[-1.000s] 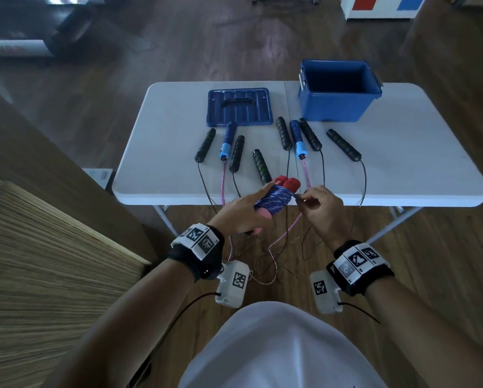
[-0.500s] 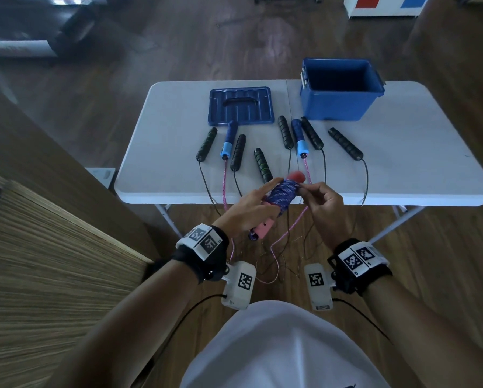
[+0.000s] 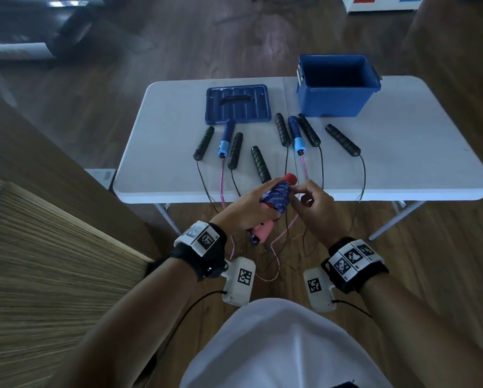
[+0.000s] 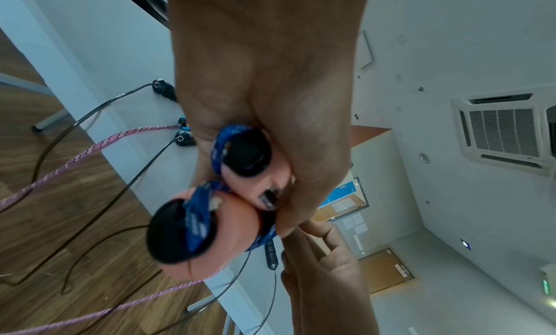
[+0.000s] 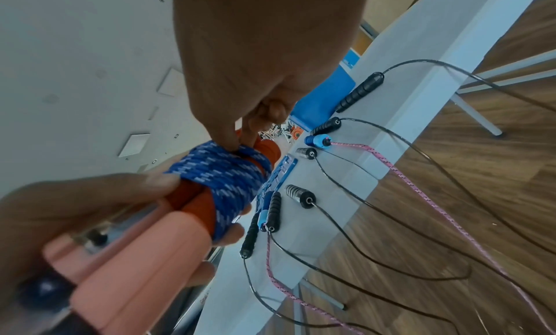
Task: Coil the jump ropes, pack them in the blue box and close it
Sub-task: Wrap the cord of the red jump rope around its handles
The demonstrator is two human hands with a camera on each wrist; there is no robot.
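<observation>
Your left hand grips the pink-handled jump rope at the centre of the frame, just before the table's near edge — its long axis runs diagonally, red ends pointing upper right, black caps lower left. Your right hand pinches the blue cord wound round the handles. The blue box stands open at upper right, its lid left of it.
</observation>
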